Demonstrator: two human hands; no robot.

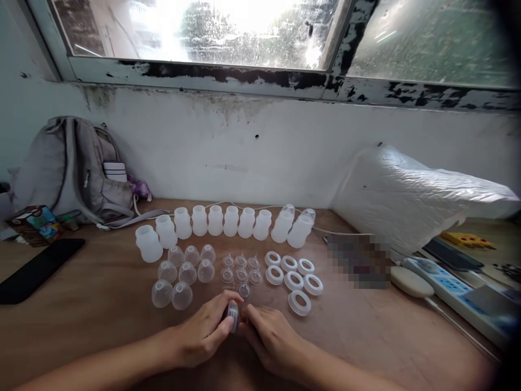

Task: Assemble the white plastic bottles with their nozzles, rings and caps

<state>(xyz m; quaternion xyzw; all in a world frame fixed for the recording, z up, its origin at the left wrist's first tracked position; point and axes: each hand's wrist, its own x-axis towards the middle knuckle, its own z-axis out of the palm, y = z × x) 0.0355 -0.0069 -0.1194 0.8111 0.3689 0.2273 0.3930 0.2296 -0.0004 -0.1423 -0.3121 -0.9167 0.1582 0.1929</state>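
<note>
At the near middle of the table, my left hand [205, 334] pinches a bottle collar ring [233, 316], turned on its edge, between thumb and fingers. My right hand [271, 334] is closed just beside the ring; whatever its curled fingers hold is hidden. Right beyond my fingers lie several clear silicone nipples [241, 276] in short rows. Left of them sit several translucent domed caps [188, 273]. To the right, several white collar rings [293, 281] lie flat. Behind all these, frosted baby bottles [215, 220] stand in a curved row, and two at the right end wear clear caps [288, 212].
A grey backpack [73, 168] leans at the back left, with a small carton [35, 224] and a black phone [40, 270] before it. On the right are a white plastic bag [407, 190], a round white pad [411, 282] with a cable, and a power strip [451, 290].
</note>
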